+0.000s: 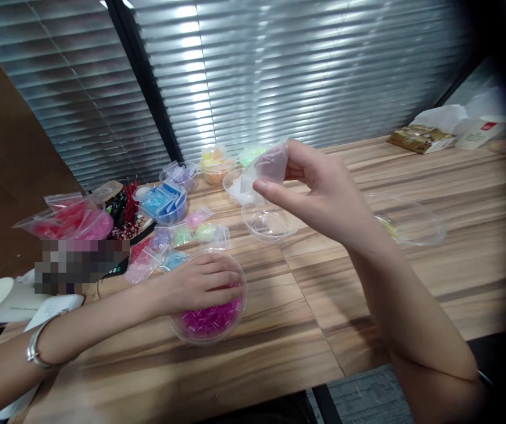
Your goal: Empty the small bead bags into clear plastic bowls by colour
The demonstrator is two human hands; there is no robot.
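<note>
Right grip point(323, 182) holds a clear bag point(271, 164) between thumb and fingers.

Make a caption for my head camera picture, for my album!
Left hand at a tub of magenta pieces, right hand holding a plastic bag.
</note>
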